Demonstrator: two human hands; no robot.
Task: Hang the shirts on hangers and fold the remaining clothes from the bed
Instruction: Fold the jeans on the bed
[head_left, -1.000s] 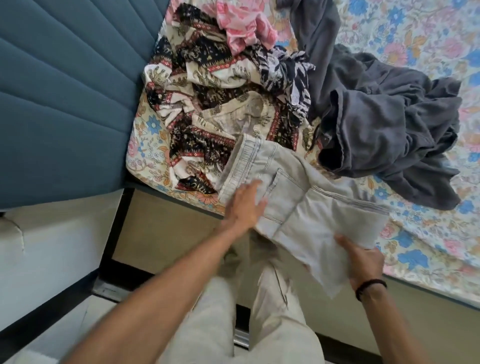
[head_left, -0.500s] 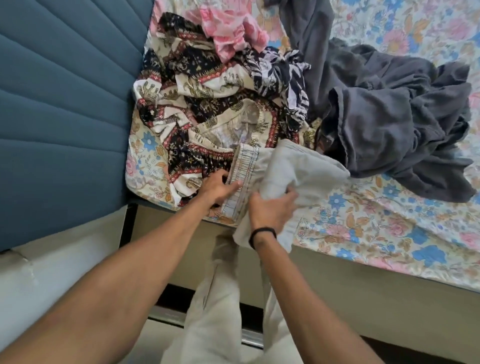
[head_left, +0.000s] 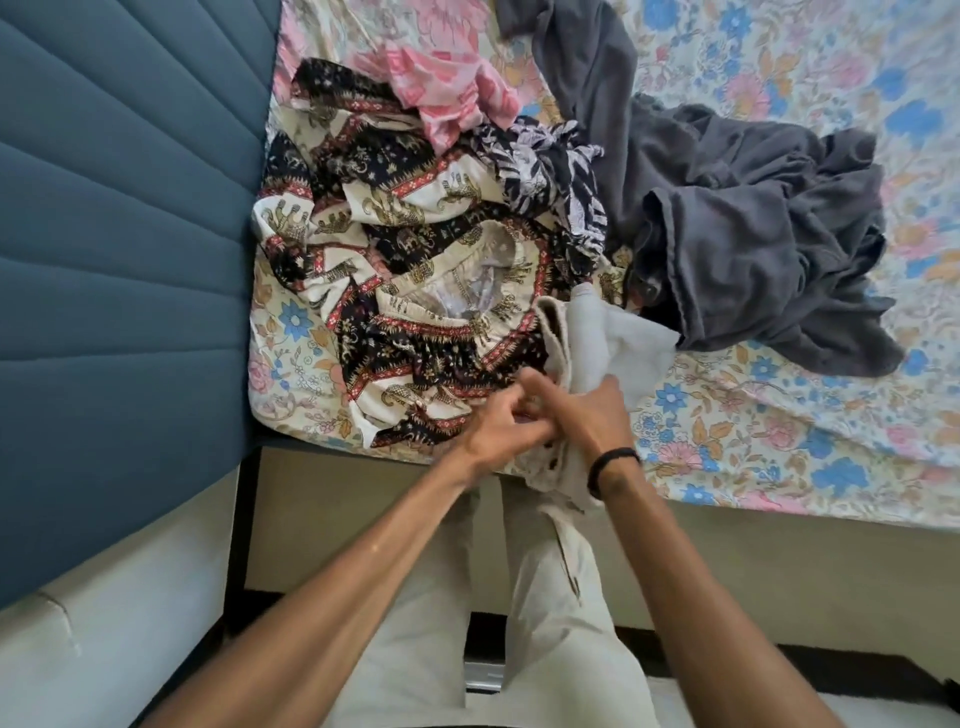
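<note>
both my left hand and right hand grip the pale shorts at the bed edge; long axis runs away from me.

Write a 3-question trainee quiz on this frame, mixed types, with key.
1. True or false: the pale grey shorts lie spread flat on the bed.
2. Which hand wears the black wristband?
3. The dark grey garment lies: A) on the floral sheet B) on the floor C) on a hanger.

Key: 1 false, they are bunched in the left hand and right hand. 2 right. 3 A.
</note>
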